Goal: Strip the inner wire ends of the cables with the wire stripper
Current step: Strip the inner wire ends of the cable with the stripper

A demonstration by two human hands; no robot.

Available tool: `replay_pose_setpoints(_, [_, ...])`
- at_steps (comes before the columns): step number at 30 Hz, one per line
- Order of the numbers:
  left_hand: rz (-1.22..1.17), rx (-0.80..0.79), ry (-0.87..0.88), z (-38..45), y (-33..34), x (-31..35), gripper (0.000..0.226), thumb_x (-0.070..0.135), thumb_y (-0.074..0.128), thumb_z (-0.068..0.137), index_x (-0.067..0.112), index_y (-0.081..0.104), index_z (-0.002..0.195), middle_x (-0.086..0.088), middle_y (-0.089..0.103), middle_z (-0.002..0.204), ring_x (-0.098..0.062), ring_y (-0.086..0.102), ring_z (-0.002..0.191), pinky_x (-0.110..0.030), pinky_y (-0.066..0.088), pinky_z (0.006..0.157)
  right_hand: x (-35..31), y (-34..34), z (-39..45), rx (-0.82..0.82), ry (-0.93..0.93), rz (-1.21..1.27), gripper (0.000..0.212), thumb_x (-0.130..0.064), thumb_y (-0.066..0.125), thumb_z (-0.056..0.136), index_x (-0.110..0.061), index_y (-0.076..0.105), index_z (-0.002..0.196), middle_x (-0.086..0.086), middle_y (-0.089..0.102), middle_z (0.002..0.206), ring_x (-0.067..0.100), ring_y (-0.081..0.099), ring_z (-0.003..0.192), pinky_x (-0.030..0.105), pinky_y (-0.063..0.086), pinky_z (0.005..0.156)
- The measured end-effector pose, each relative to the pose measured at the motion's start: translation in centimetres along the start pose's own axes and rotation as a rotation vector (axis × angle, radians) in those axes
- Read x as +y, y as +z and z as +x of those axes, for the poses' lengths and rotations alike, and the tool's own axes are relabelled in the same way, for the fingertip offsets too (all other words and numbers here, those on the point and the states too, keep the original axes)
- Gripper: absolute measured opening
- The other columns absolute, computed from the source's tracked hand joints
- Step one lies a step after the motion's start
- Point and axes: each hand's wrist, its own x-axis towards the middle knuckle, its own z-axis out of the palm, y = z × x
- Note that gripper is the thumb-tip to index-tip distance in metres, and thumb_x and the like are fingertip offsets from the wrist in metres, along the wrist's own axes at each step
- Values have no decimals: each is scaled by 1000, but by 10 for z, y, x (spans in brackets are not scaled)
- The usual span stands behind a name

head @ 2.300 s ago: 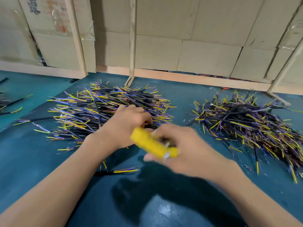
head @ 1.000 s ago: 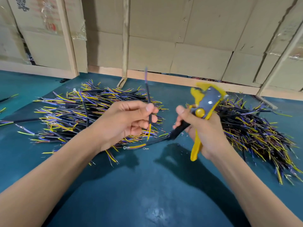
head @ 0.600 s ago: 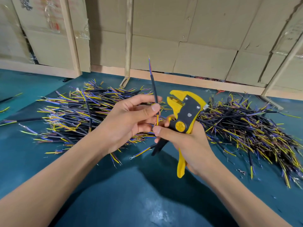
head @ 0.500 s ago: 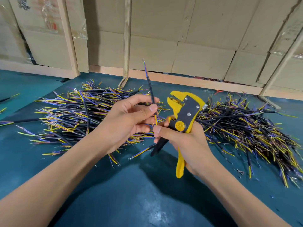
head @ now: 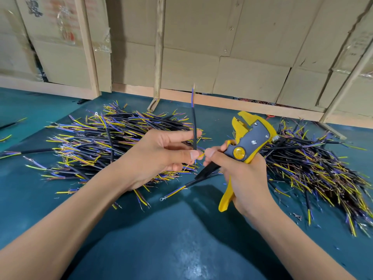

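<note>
Here, the left pile of cables (head: 105, 142) lies on the teal table (head: 181, 249); the left hand (head: 159, 156) pinches one black cable (head: 194, 128) upright above it. The right hand (head: 242, 178) grips the yellow wire stripper (head: 250, 136), fingertips touching the cable's yellow wire, beside the right pile (head: 314, 164).

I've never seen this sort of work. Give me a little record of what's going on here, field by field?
Left hand: holds one black cable upright, pinching its lower end
Right hand: grips the yellow wire stripper, head pointing up, while its fingertips touch the cable's yellow inner wire
Stripper on the wire: not yet
Left pile: cables lying behind the left hand
Right pile: cables lying beside the right hand
Surface: teal table
Backdrop: cardboard wall
</note>
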Motion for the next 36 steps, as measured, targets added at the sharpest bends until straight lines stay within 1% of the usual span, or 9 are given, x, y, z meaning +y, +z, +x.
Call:
replay_pose_setpoints(4, [163, -33, 28, -2, 2, 1, 50, 23, 80, 75, 36, 70, 123, -4, 74, 85, -23, 38, 67, -20, 40, 56, 0, -3, 1, 3, 25, -7, 26, 1, 79, 72, -20, 63, 70, 14, 68, 73, 33, 63, 68, 32, 56, 73])
replay_pose_setpoints(8, [371, -18, 86, -2, 1, 1, 47, 14, 76, 88, 37, 67, 128, -2, 73, 79, -13, 38, 55, -18, 41, 55, 2, -3, 1, -11, 27, -60, 33, 7, 80, 74, -22, 63, 69, 11, 67, 73, 30, 63, 67, 30, 56, 72])
replay_pose_setpoints(15, [519, 22, 116, -3, 2, -1, 45, 14, 76, 89, 32, 67, 129, 8, 74, 73, 7, 45, 50, -5, 35, 52, 5, -5, 1, -32, 56, -163, 30, -2, 83, 71, -27, 68, 68, 11, 73, 77, 27, 67, 69, 33, 57, 71])
replay_pose_setpoints(19, [600, 37, 156, -3, 3, -1, 41, 21, 77, 88, 45, 68, 121, 4, 76, 73, 2, 41, 50, -7, 32, 50, 6, -6, 1, -30, 72, -146, 22, -8, 81, 68, -27, 69, 67, 11, 72, 78, 29, 68, 71, 38, 57, 74])
replay_pose_setpoints(23, [629, 10, 163, -4, 3, -4, 42, 29, 78, 87, 58, 67, 116, 4, 75, 75, 0, 53, 63, -19, 45, 62, 8, -7, 3, -33, 54, -144, 26, 0, 83, 71, -21, 69, 71, 11, 74, 80, 27, 72, 75, 31, 58, 72])
replay_pose_setpoints(26, [653, 6, 214, -6, 6, -3, 47, 29, 78, 87, 68, 63, 110, 5, 70, 66, 2, 48, 56, -7, 36, 55, 9, -10, 4, -32, 37, -157, 24, 5, 83, 73, -13, 66, 76, 5, 75, 78, 21, 75, 82, 24, 57, 71])
replay_pose_setpoints(29, [673, 28, 231, -5, 9, -4, 46, 30, 78, 86, 66, 64, 110, 1, 66, 65, -1, 38, 56, -10, 31, 53, 10, -10, 5, -36, 30, -177, 17, -7, 81, 66, -20, 70, 70, -1, 73, 74, 19, 72, 77, 24, 56, 69])
replay_pose_setpoints(32, [703, 47, 233, -5, 12, -4, 39, 24, 80, 85, 39, 72, 120, 19, 61, 56, 6, 40, 50, -3, 32, 54, 10, -11, 5, -40, 9, -209, 16, -8, 79, 65, -23, 74, 69, 1, 71, 74, 21, 68, 74, 32, 57, 71])
replay_pose_setpoints(36, [760, 28, 296, -9, 14, -3, 49, 24, 80, 85, 56, 64, 118, 8, 67, 65, -3, 35, 56, -6, 33, 55, 12, -13, 5, -44, 5, -243, 20, -7, 77, 67, 2, 74, 85, 25, 73, 90, 47, 67, 87, 57, 57, 83])
